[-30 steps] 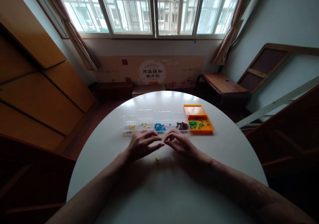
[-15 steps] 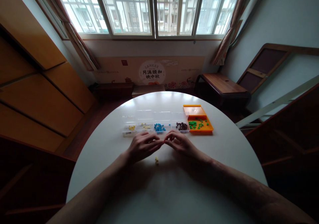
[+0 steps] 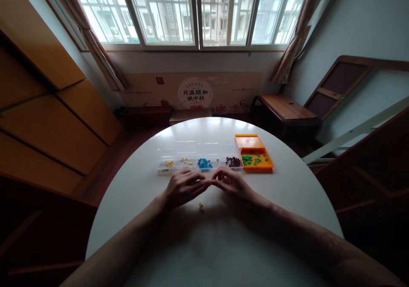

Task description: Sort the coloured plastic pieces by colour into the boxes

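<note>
Over the middle of the white round table, my left hand [image 3: 187, 187] and my right hand [image 3: 232, 185] meet at the fingertips. Both are closed in a pinch, and whatever lies between the fingertips is too small or hidden to make out. A small pale-yellow cluster of pieces [image 3: 201, 206] rests on the table just below the hands. Beyond them stands a clear compartment box with raised lids, holding yellow pieces [image 3: 169, 164], cream pieces [image 3: 187, 162], blue pieces [image 3: 204, 163] and dark brown pieces [image 3: 233, 162]. Green pieces [image 3: 247, 160] lie in an orange tray [image 3: 268, 164] at its right.
The white table [image 3: 128, 219] has a rounded far edge. A wooden bench [image 3: 286, 107] stands beyond it at the right, a wooden cabinet [image 3: 54, 121] at the left. Behind are a printed panel [image 3: 137, 95] and a window [image 3: 169, 14].
The joined fingertips have shifted very slightly to the right. Everything else on the table stays where it was.
</note>
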A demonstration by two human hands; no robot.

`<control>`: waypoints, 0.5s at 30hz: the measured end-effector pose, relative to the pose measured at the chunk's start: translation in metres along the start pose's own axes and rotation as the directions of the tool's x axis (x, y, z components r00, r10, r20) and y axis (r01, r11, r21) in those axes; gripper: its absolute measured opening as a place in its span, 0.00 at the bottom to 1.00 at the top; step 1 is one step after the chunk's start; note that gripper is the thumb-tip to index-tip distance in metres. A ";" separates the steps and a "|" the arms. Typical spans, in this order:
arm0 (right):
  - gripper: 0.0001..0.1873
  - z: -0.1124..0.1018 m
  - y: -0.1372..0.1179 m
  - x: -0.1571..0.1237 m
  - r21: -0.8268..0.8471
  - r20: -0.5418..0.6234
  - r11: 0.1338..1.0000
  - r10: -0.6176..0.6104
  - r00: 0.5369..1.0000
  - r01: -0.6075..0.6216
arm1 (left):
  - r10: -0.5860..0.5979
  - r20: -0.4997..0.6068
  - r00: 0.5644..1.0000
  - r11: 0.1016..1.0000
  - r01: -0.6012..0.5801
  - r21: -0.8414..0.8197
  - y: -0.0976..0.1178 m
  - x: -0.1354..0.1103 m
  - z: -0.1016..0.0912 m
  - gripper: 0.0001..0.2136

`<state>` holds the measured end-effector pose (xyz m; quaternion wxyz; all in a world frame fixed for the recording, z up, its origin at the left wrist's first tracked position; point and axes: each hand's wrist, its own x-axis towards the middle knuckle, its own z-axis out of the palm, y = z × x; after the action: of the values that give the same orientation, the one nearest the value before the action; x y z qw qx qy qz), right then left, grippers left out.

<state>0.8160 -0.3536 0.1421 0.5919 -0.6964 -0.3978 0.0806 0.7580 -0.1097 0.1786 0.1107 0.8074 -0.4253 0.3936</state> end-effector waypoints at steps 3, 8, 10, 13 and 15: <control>0.18 0.000 0.002 0.000 0.017 0.001 1.000 0.005 1.000 -0.005 | 0.018 0.004 1.000 1.000 -0.018 0.007 -0.001 0.001 -0.001 0.12; 0.18 0.000 0.001 -0.001 0.041 -0.001 0.999 0.016 1.000 -0.015 | 0.000 -0.006 1.000 1.000 0.000 -0.012 0.000 0.000 0.000 0.11; 0.18 0.000 0.000 -0.001 0.047 -0.001 0.999 0.026 1.000 -0.026 | -0.039 -0.012 0.999 0.999 0.039 -0.028 0.001 -0.001 0.002 0.09; 0.19 0.000 0.000 -0.001 0.053 0.008 0.998 0.044 0.999 -0.044 | -0.159 -0.038 0.986 0.985 0.156 -0.073 0.000 -0.004 0.004 0.03; 0.19 0.001 -0.002 -0.001 0.031 0.017 0.998 0.049 0.999 -0.050 | -0.261 -0.065 0.963 0.961 0.253 -0.115 -0.004 -0.006 0.004 0.02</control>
<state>0.8139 -0.3538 0.1430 0.5973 -0.6960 -0.3839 0.1070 0.7608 -0.1056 0.1723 0.2201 0.8326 -0.3321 0.3848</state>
